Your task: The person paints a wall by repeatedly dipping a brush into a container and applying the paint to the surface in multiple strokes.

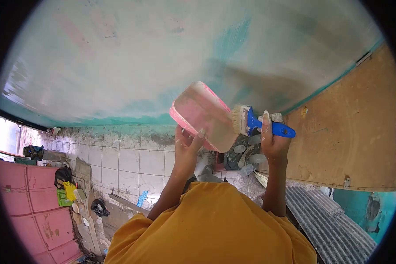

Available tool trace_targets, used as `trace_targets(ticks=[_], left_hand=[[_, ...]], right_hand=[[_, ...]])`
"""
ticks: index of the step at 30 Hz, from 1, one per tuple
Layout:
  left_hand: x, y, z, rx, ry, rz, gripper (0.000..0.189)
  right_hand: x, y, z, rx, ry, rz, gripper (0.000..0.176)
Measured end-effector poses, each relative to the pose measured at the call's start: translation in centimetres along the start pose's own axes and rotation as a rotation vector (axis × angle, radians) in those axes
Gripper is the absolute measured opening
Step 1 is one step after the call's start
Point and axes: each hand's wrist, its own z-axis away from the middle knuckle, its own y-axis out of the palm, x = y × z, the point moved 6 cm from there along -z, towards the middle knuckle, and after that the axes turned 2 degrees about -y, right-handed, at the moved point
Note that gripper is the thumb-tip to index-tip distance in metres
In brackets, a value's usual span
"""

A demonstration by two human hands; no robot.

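Observation:
My left hand (187,147) grips a pink plastic tub (200,112) by its near left side, thumb over the rim. The tub is tilted, and its inside is smeared with whitish paint. In my right hand (275,141) is a wide paintbrush (251,121) with a blue handle, held with the thumb along it. Its pale bristles point left and overlap the tub's right rim. Both hands have white specks on them. Beyond them rises a wall (132,66) coated in uneven white over turquoise, with pinkish patches.
White tiles (123,160) run along below the painted wall. A brown wooden panel (347,127) stands close on the right, with corrugated sheets (321,224) beneath it. Clear plastic cups (246,169) lie below my hands. Pink panels (39,207) are at lower left.

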Motion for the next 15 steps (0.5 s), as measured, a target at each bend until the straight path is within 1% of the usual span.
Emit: trace_targets(ticks=[2, 5, 7, 8, 10, 11, 13, 14, 15], left_hand=[[-0.3, 0.0, 0.0, 0.004, -0.005, -0.008, 0.068], [-0.6, -0.1, 0.2, -0.001, -0.007, -0.004, 0.065], [-0.8, -0.2, 0.1, -0.006, -0.001, 0.008, 0.064], [-0.8, -0.4, 0.1, -0.006, -0.006, 0.011, 0.064], [-0.8, -0.7, 0.1, -0.006, -0.011, 0.015, 0.064], [-0.6, -0.9, 0.0, -0.006, -0.016, 0.019, 0.064], [-0.7, -1.1, -0.2, 0.002, -0.017, 0.025, 0.064], [-0.7, -1.1, -0.3, 0.008, -0.028, 0.035, 0.064], [-0.8, -1.1, -0.3, 0.015, -0.039, 0.044, 0.065]], right_hand=[[0.1, -0.1, 0.0, -0.007, -0.006, -0.027, 0.011], [-0.2, 0.1, 0.1, 0.02, 0.041, -0.03, 0.009], [-0.5, 0.1, 0.2, -0.046, -0.051, -0.048, 0.011], [-0.4, 0.3, 0.2, -0.047, -0.052, -0.047, 0.011], [-0.9, 0.5, 0.5, -0.039, 0.05, -0.148, 0.018], [-0.7, 0.6, 0.5, -0.04, 0.048, -0.146, 0.018], [-0.6, 0.4, 0.4, -0.145, 0.087, -0.206, 0.021], [-0.5, 0.4, 0.4, -0.15, 0.082, -0.204, 0.021], [-0.9, 0.2, 0.4, -0.226, 0.122, -0.253, 0.023]])
